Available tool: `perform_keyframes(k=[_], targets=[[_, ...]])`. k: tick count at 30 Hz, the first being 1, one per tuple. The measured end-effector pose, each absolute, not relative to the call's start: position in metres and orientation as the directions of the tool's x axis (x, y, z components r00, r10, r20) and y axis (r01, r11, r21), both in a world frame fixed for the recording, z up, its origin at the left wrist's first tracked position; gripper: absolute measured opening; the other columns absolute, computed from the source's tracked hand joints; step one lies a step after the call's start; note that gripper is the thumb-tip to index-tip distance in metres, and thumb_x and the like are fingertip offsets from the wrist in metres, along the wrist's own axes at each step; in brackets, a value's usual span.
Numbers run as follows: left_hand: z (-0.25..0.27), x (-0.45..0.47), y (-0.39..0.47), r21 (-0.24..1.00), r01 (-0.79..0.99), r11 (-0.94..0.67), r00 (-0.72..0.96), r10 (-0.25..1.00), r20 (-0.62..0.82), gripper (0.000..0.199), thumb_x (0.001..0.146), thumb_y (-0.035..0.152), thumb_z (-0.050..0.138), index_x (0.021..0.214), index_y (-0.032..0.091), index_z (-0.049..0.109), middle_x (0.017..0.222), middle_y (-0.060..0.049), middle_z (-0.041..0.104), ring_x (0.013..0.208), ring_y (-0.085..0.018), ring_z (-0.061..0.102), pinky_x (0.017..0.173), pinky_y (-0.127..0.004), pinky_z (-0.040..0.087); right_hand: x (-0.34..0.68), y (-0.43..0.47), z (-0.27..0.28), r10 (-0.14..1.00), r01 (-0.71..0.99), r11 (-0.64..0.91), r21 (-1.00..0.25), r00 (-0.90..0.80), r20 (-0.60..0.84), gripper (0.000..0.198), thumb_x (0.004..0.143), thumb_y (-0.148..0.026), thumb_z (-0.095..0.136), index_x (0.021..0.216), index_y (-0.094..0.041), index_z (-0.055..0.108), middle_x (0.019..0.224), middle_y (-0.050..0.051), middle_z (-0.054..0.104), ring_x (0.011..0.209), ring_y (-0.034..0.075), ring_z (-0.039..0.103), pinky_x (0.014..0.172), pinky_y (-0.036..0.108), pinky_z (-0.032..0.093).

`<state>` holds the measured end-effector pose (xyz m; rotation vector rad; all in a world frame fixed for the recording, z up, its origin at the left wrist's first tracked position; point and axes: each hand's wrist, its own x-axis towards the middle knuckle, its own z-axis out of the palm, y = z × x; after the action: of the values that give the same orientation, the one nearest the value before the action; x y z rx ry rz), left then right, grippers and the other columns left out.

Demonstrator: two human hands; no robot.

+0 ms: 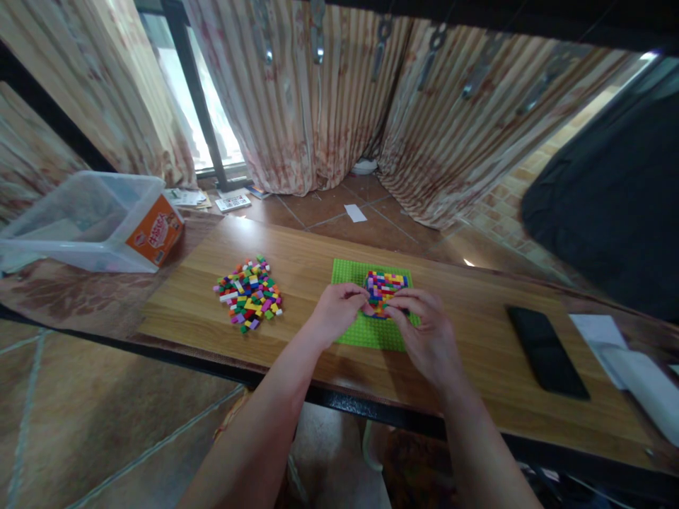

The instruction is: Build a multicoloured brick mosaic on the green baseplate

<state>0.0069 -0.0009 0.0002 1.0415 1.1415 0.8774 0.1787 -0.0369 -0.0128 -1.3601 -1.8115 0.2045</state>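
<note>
A green studded baseplate (pixel 371 338) lies on the wooden tabletop in front of me. On it stands a low block build (pixel 386 283) of small coloured toy bricks, in rows of purple, red, yellow, blue and other colours. My left hand (pixel 338 309) is at the build's left side, thumb and fingers pinched together by its edge. From the right, my right hand (pixel 427 329) reaches over the plate, its thumb and fingertips closed at the build's near right part. Whatever sits between the fingertips of either hand is too small or hidden to tell.
Left of the plate lies a pile of loose toy bricks (pixel 252 293). A clear plastic bin (pixel 100 233) with an orange label stands at the far left. Toward the right are a black phone-like slab (pixel 547 351) and white papers (pixel 599 339). Striped curtains (pixel 318 106) hang beyond the table.
</note>
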Motion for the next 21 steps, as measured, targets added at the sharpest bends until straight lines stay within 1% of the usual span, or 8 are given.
perform_keyframes(k=[2,4,9,13,17,21], targets=[[-0.006,0.006,0.001,0.969,0.06,0.238,0.164,0.956,-0.245,0.014,0.077,0.02,0.054,0.069,0.014,0.064,0.059,0.0,0.064,0.045,-0.007,0.035,0.048,-0.023,0.026,0.183,-0.036,-0.016,0.859,0.726,0.379,-0.574,-0.046,0.509,0.012,0.089,-0.034,0.066,0.084,-0.027,0.074,0.102,0.005,0.068,0.099,0.025,0.061,0.09,0.047,0.048],[-0.01,0.005,0.003,0.969,0.143,0.202,0.157,0.962,-0.224,0.019,0.078,0.021,0.054,0.062,0.015,0.063,0.057,0.0,0.062,0.048,-0.008,0.037,0.049,-0.023,0.027,0.186,-0.035,-0.019,0.868,0.727,0.365,-0.581,-0.041,0.495,0.012,0.088,-0.036,0.067,0.083,-0.028,0.075,0.104,0.005,0.067,0.101,0.026,0.061,0.091,0.048,0.048],[-0.011,0.004,0.002,0.949,0.275,0.156,0.192,0.958,-0.213,0.026,0.08,0.022,0.053,0.057,0.015,0.062,0.053,0.002,0.056,0.05,-0.009,0.038,0.051,-0.025,0.027,0.187,-0.034,-0.026,0.871,0.711,0.372,-0.597,-0.045,0.489,0.011,0.086,-0.036,0.069,0.084,-0.029,0.077,0.109,0.006,0.066,0.106,0.027,0.059,0.093,0.05,0.046],[-0.011,0.006,0.002,0.945,0.297,0.134,0.211,0.956,-0.202,0.025,0.08,0.019,0.053,0.058,0.015,0.062,0.054,0.002,0.056,0.051,-0.01,0.04,0.053,-0.026,0.029,0.182,-0.032,-0.025,0.872,0.717,0.36,-0.596,-0.032,0.488,0.012,0.087,-0.036,0.068,0.082,-0.028,0.077,0.113,0.006,0.066,0.11,0.028,0.057,0.096,0.051,0.045],[-0.012,0.009,0.002,0.952,0.276,0.135,0.213,0.957,-0.198,0.022,0.08,0.017,0.054,0.06,0.015,0.061,0.057,0.002,0.06,0.054,-0.01,0.043,0.056,-0.025,0.031,0.175,-0.03,-0.024,0.881,0.723,0.343,-0.6,-0.026,0.472,0.01,0.085,-0.033,0.069,0.082,-0.029,0.077,0.114,0.007,0.065,0.111,0.028,0.056,0.097,0.051,0.044],[-0.013,0.01,0.001,0.956,0.265,0.126,0.219,0.958,-0.187,0.021,0.08,0.017,0.054,0.06,0.016,0.061,0.057,0.002,0.059,0.054,-0.011,0.044,0.055,-0.025,0.031,0.171,-0.027,-0.025,0.884,0.722,0.313,-0.617,0.017,0.468,0.008,0.083,-0.031,0.07,0.079,-0.027,0.076,0.113,0.007,0.066,0.111,0.029,0.056,0.098,0.051,0.044]])
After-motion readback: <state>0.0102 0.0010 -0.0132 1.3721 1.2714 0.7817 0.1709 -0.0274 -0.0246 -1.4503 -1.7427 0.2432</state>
